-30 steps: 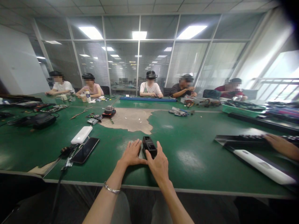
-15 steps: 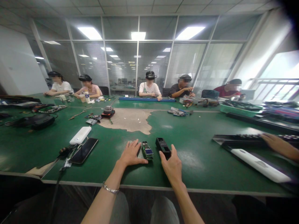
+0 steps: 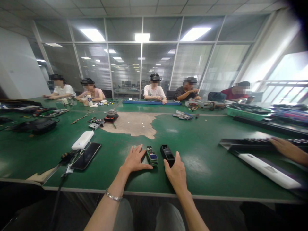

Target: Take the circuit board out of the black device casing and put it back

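A small green circuit board (image 3: 152, 156) with a little dark-blue screen lies on the green tabletop. Beside it, my left hand (image 3: 135, 160) rests with fingers spread; its thumb tip is by the board's near end. To the right of the board is a black plastic housing (image 3: 166, 151) with rectangular openings. My right hand (image 3: 177, 171) has its thumb and fingers on either side of the housing's near end, which is partly hidden by the hand. A narrow gap separates board and housing.
To the left lie a white power bank (image 3: 83, 140), a dark phone (image 3: 87, 156) and cables. At right, another person's hand (image 3: 287, 149) touches a long black part near a white bar (image 3: 268, 170). Several people sit across the table, near a blue strip (image 3: 151, 102).
My right hand and the black housing have shifted slightly toward me. My left hand and the circuit board have stayed nearly still.
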Available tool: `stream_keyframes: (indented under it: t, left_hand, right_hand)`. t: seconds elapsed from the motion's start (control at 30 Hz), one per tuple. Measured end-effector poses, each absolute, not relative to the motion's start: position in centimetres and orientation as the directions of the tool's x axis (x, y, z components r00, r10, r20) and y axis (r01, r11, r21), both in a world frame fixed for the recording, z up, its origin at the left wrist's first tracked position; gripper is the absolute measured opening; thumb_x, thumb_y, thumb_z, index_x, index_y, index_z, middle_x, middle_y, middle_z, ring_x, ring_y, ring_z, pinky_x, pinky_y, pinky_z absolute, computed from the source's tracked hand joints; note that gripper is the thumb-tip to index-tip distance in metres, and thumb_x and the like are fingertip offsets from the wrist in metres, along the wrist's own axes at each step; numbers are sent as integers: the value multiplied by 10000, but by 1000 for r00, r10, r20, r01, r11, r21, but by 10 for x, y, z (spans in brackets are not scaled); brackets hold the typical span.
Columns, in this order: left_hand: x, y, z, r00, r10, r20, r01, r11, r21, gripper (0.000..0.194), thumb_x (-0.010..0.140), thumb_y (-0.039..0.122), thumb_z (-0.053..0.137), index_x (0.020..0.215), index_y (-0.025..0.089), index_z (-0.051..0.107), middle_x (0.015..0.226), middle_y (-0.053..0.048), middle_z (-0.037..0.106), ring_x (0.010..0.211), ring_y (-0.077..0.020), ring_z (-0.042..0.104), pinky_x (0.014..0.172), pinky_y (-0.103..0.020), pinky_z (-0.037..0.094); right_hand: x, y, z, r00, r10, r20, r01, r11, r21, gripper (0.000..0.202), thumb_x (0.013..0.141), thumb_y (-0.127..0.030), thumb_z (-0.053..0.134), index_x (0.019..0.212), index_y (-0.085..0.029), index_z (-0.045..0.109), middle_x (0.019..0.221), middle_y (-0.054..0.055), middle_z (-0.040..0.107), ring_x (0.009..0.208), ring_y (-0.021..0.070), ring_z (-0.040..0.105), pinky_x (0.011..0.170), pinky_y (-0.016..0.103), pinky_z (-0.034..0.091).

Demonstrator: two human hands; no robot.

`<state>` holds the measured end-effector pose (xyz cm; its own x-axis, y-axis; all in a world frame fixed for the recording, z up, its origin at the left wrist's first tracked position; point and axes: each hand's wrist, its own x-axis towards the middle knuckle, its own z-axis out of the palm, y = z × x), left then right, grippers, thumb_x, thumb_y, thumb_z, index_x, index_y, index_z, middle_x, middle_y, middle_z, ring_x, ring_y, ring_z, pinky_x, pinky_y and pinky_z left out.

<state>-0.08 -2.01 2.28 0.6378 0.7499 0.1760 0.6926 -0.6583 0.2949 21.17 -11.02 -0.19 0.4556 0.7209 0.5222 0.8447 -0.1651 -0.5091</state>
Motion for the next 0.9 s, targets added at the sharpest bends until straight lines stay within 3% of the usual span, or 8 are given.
stream_keyframes:
  t: [0.37,0.53,0.7,0.9]
  left_hand:
    - [-1,-19,21,647,744,167,690,-664,289,1019,645,853,494,1457,283,265,1567,-101,159,1428,-337,156,1147,-538,67]
    - [-1,-19,21,643,749,161,702,-660,267,1014,653,862,467,1462,291,250,1570,-90,152,1426,-338,159,1147,-533,72]
    - [-2,-19,21,645,746,166,700,-664,265,1018,649,877,444,1454,275,276,1568,-99,155,1428,-335,155,1147,-530,76]
    - [-1,-20,22,648,739,182,693,-672,261,981,651,872,453,1429,289,321,1564,-93,176,1423,-335,171,1143,-538,83]
  right_hand:
    - [209,-113,1,431,681,592,872,-145,-468,800,837,-525,478,1412,-2,291,1280,242,521,1123,328,509,950,430,398]
    - [210,-112,2,437,722,536,862,-166,-479,748,866,-500,439,1420,-21,288,1213,231,573,1023,313,569,868,419,438]
    - [205,-112,12,474,715,514,825,-158,-542,733,855,-502,455,1417,-51,322,1233,224,574,1025,321,586,858,425,451]
    - [185,-113,43,473,720,508,744,-18,-668,763,838,-544,488,1431,-95,319,1243,202,581,1057,288,599,902,409,451]
